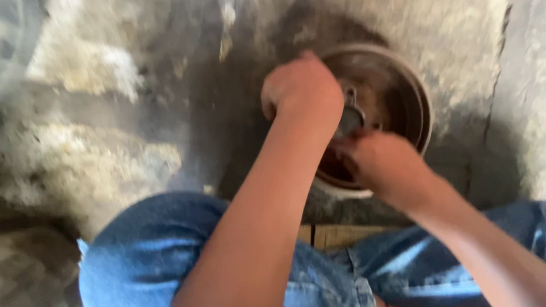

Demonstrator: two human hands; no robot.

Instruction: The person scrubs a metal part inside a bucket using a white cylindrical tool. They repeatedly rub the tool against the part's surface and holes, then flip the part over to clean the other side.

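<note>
Blurry view, left hand [302,88] fisted on rusty drum [410,98], right hand [380,164] grip unclear, center part hidden.

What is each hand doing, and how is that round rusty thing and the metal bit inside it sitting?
Left hand: clenched in a fist over the drum's left rim.
Right hand: fingers inside the drum, at the metal part.
Rusty round drum: flat on the ground, open side up.
Grey metal part: inside the drum, blurred.

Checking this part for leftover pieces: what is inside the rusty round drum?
Inside the drum, a small grey metal piece shows at the centre. The left hand and right hand cover the rest.
</note>
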